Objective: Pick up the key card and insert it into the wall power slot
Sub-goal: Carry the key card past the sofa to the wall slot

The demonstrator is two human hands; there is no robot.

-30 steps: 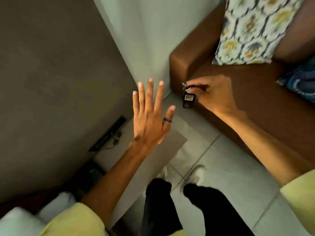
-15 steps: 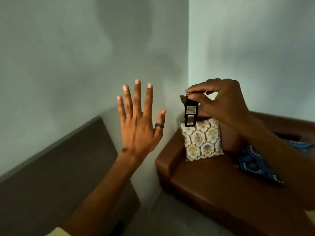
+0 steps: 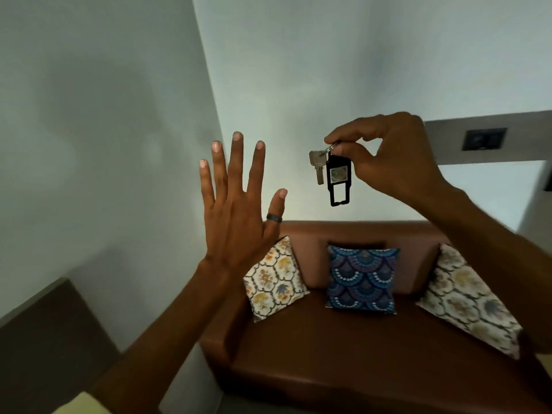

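My right hand (image 3: 385,156) pinches a metal ring from which a black key card tag (image 3: 339,182) and a silver key (image 3: 317,165) hang freely in the air. The tag has a small square picture near its top and an open frame below. My left hand (image 3: 239,204) is raised beside it, palm away, fingers spread, holding nothing; a dark ring sits on the thumb. A dark wall plate (image 3: 484,138) is set in a grey band on the wall at the far right, well apart from the tag.
A brown leather sofa (image 3: 343,351) stands below against the pale wall, with two floral cushions (image 3: 274,279) (image 3: 469,297) and a blue patterned cushion (image 3: 361,279). A dark brown panel (image 3: 44,348) fills the lower left. The wall corner runs up just left of centre.
The view has swung up and to the right, from the floor to the wall and the whole sofa. My right hand has lifted the key card tag higher; the silver key now shows.
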